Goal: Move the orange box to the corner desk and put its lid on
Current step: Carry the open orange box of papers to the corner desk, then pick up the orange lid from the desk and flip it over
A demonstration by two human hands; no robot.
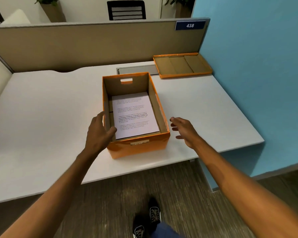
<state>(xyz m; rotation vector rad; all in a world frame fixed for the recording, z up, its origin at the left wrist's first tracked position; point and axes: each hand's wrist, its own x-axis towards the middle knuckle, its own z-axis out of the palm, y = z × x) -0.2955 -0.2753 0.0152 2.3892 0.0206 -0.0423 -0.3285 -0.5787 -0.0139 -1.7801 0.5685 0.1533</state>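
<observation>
desk (41,109), orange box (138,146) with papers (134,114)

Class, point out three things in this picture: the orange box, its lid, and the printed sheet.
orange box (139,148): head view, on its near outer wall.
lid (181,65): head view, on its brown inner face, lying upturned.
printed sheet (134,115): head view, on the middle of the page inside the box.

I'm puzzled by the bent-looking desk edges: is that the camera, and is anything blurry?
Head view: the wide lens bows the desk edges and partition; the right hand is slightly smeared; the printed page in the orange box is too soft to read; lighting is even, with faint shadows only.
</observation>
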